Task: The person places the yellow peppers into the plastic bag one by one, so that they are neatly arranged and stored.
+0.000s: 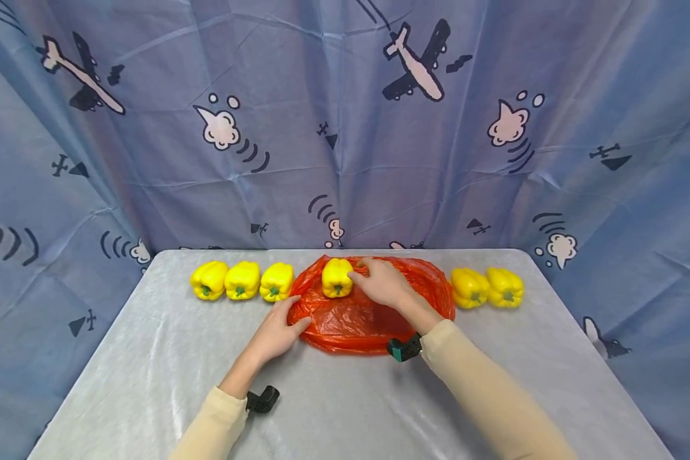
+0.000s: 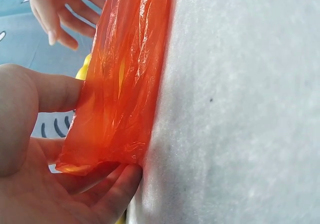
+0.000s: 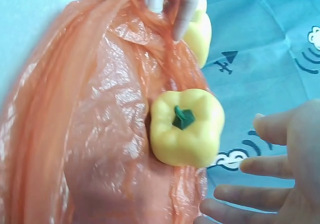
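Observation:
A red plastic bag (image 1: 345,316) lies spread with its mouth open in the middle of the table. My left hand (image 1: 276,329) holds the bag's left side; in the left wrist view its fingers (image 2: 117,191) curl round the red film (image 2: 120,84). Inside the mouth, toward the back left, is a yellow bell pepper (image 1: 337,278), its green stem (image 3: 183,117) showing in the right wrist view. Beside that pepper my right hand (image 1: 388,284) is spread, with a gap between its fingers and the pepper (image 3: 187,139) in the right wrist view.
Left of the bag, three yellow bell peppers (image 1: 243,280) stand in a row. Two more peppers (image 1: 487,287) sit at its right. The pale table (image 1: 149,358) ends at a blue curtain (image 1: 287,128) printed with planes.

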Available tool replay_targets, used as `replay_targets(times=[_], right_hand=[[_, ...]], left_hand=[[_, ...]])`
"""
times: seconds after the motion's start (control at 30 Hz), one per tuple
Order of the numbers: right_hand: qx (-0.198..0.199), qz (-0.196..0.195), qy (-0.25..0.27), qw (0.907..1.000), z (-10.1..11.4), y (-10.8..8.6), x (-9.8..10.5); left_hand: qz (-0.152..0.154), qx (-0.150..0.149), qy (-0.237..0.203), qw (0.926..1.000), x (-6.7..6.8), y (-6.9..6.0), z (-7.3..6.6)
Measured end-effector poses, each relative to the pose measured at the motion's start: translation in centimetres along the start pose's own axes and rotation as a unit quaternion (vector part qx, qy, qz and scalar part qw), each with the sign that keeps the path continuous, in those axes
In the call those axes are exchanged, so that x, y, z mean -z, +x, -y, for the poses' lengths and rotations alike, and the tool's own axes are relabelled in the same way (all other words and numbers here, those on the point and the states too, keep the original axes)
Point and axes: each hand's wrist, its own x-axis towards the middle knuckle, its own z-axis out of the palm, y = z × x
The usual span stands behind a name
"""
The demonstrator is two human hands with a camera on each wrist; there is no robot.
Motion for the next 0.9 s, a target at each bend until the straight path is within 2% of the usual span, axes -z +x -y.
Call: replay_targets(times=[0.2, 0.4, 0.63, 0.9], right_hand=[[0.021, -0.027, -0.013, 0.9993, -0.6, -1.3, 1.3], [0.024, -0.060, -0.025, 0.9976, -2.1, -2.4, 2.3], [0.044, -0.120, -0.014, 0.9917, -5.3, -3.3, 3.2], [0.044, -0.177, -0.014, 0.9831, -8.9, -4.2, 4.2]], left_hand=[[-0.004, -0.013, 0.009, 0.9999, 0.0, 0.0, -0.1], [-0.005, -0.013, 0.010, 0.9999, -0.1, 0.0, 0.0], [-0.003, -0.010, 0.006, 0.9999, -0.2, -0.1, 0.3], [-0.004, -0.020, 0.003, 0.9998, -0.2, 0.0, 0.3]])
